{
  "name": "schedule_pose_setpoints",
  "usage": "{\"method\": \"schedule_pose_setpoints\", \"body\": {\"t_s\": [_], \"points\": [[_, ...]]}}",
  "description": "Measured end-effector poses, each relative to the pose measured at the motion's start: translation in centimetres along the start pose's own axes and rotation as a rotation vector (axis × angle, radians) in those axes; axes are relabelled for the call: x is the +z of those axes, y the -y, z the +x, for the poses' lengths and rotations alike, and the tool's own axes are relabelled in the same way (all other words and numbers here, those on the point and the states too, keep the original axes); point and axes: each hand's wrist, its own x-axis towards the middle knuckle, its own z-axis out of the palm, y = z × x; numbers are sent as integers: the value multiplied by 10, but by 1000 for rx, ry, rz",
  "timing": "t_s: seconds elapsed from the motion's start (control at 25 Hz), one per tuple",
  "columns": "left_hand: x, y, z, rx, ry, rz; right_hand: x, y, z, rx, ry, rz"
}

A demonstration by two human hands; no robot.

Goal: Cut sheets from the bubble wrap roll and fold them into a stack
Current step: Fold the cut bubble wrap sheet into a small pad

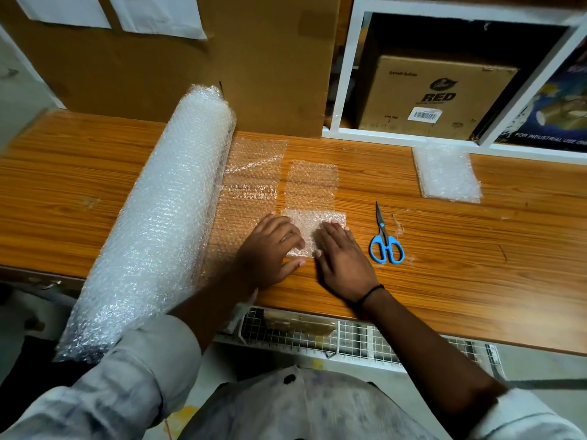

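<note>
Both of my operator's hands are down on one cut sheet of bubble wrap (313,188), which lies on the desk (476,265) with its near end doubled over into a thicker folded pad (309,231) right under the fingertips. Beyond the fingers the single layer of the sheet runs on, flat and thin enough for the wood grain to show through.

I judge this stuff featherweight, limp and springy. It won't hold a crease unless it is pressed, and the film probably slides easily on the smooth desk. The best hold is by the corners or along the folded edge, with palms flattening afterwards; no real force is needed.

The left hand (271,246) comes in from the side of the roll (165,223), its fingers (279,223) bent at the knuckles with tips on the pad's left edge and the thumb splayed on the desk. I can't quite tell whether those tips tuck under the edge. The right hand (343,258) lies flat, fingers (333,227) straight and together, pressing the pad's right half. Neither hand grips anything.

Just right of the right fingers lie the scissors (386,242), untouched. Well beyond them, further right, sits the stack (448,173) of folded sheets.
</note>
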Motion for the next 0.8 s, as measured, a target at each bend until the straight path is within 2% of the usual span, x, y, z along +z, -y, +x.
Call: {"method": "schedule_pose_setpoints", "body": {"t_s": [0.24, 0.44, 0.64, 0.8], "points": [[-7, -1, 6, 0, -56, -38, -9, 0, -7, -53, 40, -31], [-35, -9, 17, -3, -111, -120, -30, 6, -1, -74, -35, -77], [-58, 1, 43, -136, -69, -170, -60, 9, 27, -4, -20, 149], [-58, 6, 56, -265, -153, -152, -68, -2, 62, 50, -53, 178]]}}
